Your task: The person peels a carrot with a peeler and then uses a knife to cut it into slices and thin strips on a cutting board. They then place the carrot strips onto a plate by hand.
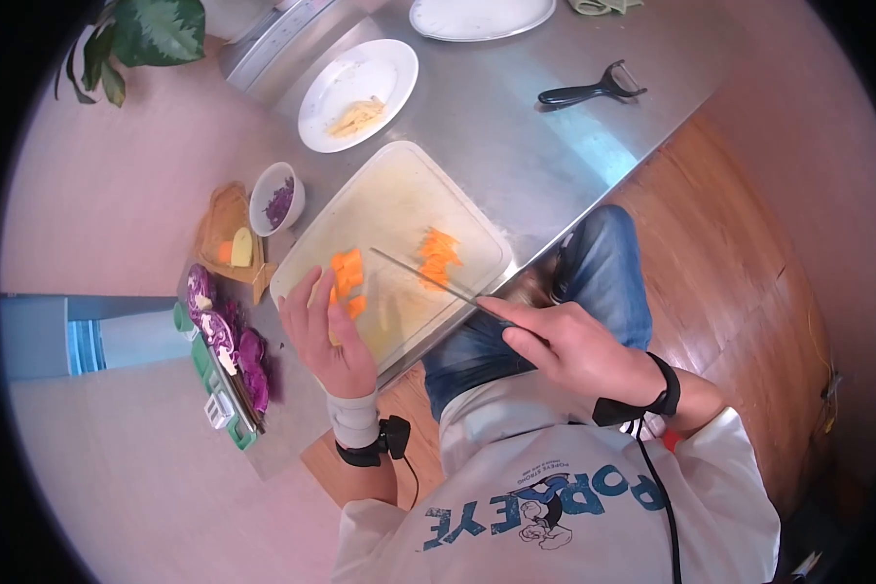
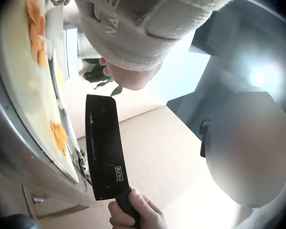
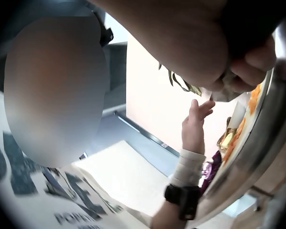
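Right hand [image 1: 599,352] grips cleaver [image 2: 104,148] — 2 carrot piles [image 1: 439,255] nearby.

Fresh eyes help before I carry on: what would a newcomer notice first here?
Probably the broad dark cleaver in the right hand, its blade reaching over the cutting board in the head view. Next, the bright orange strips on the right of the cutting board and orange slices by the left hand. Then the vivid purple cabbage at the counter's left.

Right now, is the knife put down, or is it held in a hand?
Held: the right hand grips the knife by its handle, plainly seen in the left wrist view.
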The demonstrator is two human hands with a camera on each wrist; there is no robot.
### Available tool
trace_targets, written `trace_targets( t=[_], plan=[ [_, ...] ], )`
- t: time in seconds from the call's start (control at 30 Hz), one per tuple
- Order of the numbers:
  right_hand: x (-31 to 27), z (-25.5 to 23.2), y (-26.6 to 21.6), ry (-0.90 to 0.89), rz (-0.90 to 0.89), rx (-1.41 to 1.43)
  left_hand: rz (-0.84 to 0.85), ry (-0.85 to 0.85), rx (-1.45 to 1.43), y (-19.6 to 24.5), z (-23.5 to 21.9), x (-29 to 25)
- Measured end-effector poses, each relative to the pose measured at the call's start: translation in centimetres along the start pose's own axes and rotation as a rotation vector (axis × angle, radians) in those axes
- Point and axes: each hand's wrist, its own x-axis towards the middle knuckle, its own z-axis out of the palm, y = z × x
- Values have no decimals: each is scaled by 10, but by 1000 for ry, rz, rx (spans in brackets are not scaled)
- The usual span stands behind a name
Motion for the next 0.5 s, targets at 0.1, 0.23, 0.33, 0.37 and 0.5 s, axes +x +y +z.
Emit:
trace_targets(
  t=[0.1, 0.23, 0.33, 0.37, 0.5],
  plan=[
    [5, -1, -2, -102, 104, 238, -87, 63, 11, -7, 5, -27],
    [5, 12, 9, -99, 157, 604, -154, 75, 91, -13, 11, -58],
    [9, 1, 4, -134, 297, 851, -176, 115, 142, -19, 20, -65],
    [10, -1, 3, -130, 300, 908, -184, 145, 154, -21, 22, -66],
    [12, -10, 8, -156, 298, 882, -205, 163, 144, -26, 26, -69]
  ],
)
